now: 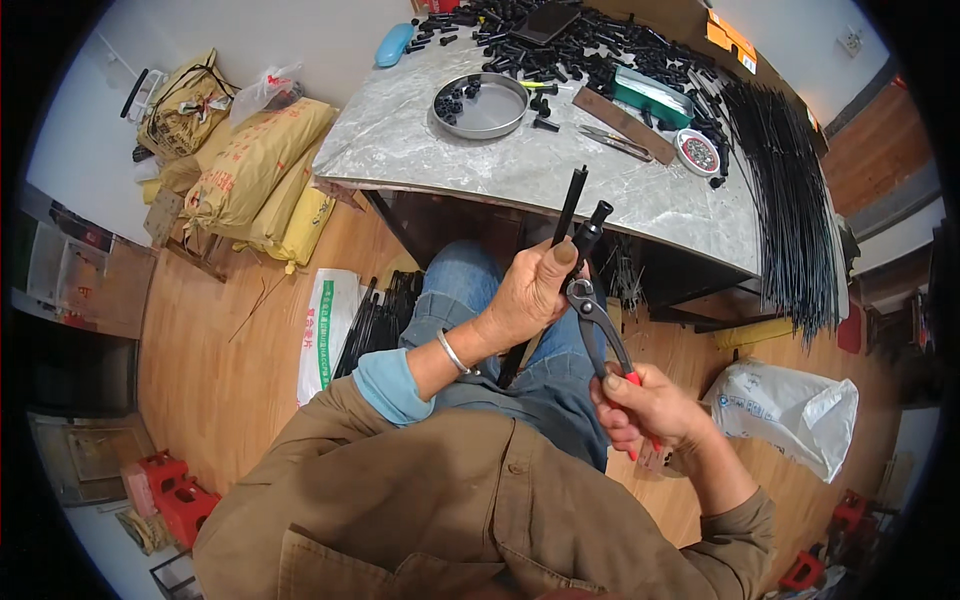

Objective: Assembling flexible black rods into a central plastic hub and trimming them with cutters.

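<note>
My left hand (530,290) is closed around a slim black rod (571,200) that points up and away from me. Beside the rod, a thicker black stepped fitting (595,225) stands out by the thumb; whether the two are joined is hidden by the fingers. My right hand (650,408) grips the red handles of a pair of pliers (606,328). The dark jaws sit just below the fitting, next to my left fingers. I cannot tell what, if anything, is between them. Both hands are above my lap, in front of the table edge.
On the grey table (400,140) are a round metal tray (484,125) with small black parts, a heap of black fittings (600,50), scissors (617,142) and a small white dish (697,152). Long black rods (785,190) overhang the right side. Yellow sacks (262,170) stand left.
</note>
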A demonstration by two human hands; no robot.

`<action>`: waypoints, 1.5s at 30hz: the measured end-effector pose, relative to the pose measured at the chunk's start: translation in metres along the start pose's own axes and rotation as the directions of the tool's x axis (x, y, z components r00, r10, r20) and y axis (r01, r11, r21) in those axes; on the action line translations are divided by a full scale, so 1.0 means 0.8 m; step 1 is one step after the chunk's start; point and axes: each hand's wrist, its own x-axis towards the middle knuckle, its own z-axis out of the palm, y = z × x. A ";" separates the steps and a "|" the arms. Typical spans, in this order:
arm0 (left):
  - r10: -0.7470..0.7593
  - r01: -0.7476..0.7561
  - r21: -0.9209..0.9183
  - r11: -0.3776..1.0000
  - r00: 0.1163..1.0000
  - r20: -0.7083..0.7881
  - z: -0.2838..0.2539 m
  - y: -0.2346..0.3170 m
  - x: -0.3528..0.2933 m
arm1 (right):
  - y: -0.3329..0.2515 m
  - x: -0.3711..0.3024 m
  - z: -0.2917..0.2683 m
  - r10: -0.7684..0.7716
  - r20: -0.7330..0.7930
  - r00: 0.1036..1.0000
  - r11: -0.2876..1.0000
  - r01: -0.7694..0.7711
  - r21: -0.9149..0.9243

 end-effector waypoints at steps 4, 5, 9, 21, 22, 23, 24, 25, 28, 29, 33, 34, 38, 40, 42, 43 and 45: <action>-0.005 0.005 -0.004 1.000 1.000 0.020 0.003 -0.001 0.003 | -0.024 -0.019 -0.005 0.059 -0.078 0.995 0.986 -0.071 -0.151; -0.009 0.009 0.006 1.000 1.000 0.010 0.004 -0.001 0.002 | -0.037 -0.025 -0.001 0.071 -0.124 0.990 0.960 -0.102 -0.260; -0.002 0.002 0.060 0.998 1.000 -0.008 0.007 0.001 0.003 | -0.057 -0.031 -0.008 -0.521 -0.075 0.850 -0.018 -0.098 -0.995; -0.036 0.036 -0.005 0.999 0.999 0.021 -0.012 -0.004 0.016 | -0.056 -0.022 -0.022 -0.860 -0.071 0.506 -0.066 -0.247 -0.967; -0.037 0.037 -0.006 0.999 0.999 0.023 -0.012 -0.004 0.016 | -0.061 -0.021 -0.023 -0.859 -0.073 0.506 -0.065 -0.249 -0.966; -0.058 0.059 -0.024 0.998 0.998 0.026 -0.012 -0.004 0.017 | -0.065 -0.019 -0.025 -0.880 0.005 0.475 -0.135 -0.239 -0.962; -0.080 0.081 -0.041 0.996 0.996 0.030 -0.012 -0.003 0.017 | -0.069 -0.017 -0.026 -0.893 0.085 0.442 -0.205 -0.231 -0.951; -0.081 0.082 -0.041 0.996 0.996 0.029 -0.010 -0.001 0.017 | -0.070 -0.015 -0.026 -0.895 0.095 0.435 -0.216 -0.236 -0.948; -0.083 0.081 -0.059 0.995 0.996 -0.036 -0.003 0.004 0.018 | -0.076 -0.011 -0.030 -0.897 0.164 0.409 -0.271 -0.219 -0.937; -0.074 0.073 -0.036 0.997 0.997 -0.037 -0.004 0.004 0.018 | -0.077 -0.008 -0.032 -0.896 0.169 0.411 -0.274 -0.212 -0.938; -0.145 0.145 -0.069 0.987 0.989 0.009 -0.010 0.008 0.016 | -0.065 0.006 -0.056 -0.874 0.199 0.444 -0.270 -0.102 -0.957; -0.146 0.146 -0.073 0.987 0.989 0.012 -0.010 0.010 0.014 | -0.055 0.012 -0.069 -0.865 0.193 0.464 -0.227 -0.020 -0.974; -0.243 0.277 -0.112 0.954 0.938 0.246 -0.010 0.014 0.014 | 0.013 0.060 -0.096 -0.921 0.105 0.376 0.001 0.272 -0.962; -0.134 0.148 -0.121 0.982 0.984 0.117 -0.008 0.006 0.014 | 0.015 0.058 -0.089 -0.930 0.072 0.361 -0.005 0.183 -0.983; -0.102 0.109 -0.108 0.988 0.993 0.061 -0.013 -0.004 0.014 | 0.008 0.051 -0.078 -0.941 0.034 0.337 -0.004 0.089 -0.996; -0.067 0.067 -0.099 0.993 0.998 0.000 -0.014 -0.007 0.015 | -0.004 0.043 -0.069 -0.947 0.094 0.308 -0.103 -0.014 -0.995; -0.033 0.031 -0.097 0.995 0.999 -0.022 -0.013 -0.010 0.014 | -0.022 0.023 -0.051 -0.942 0.127 0.312 -0.177 -0.139 -0.974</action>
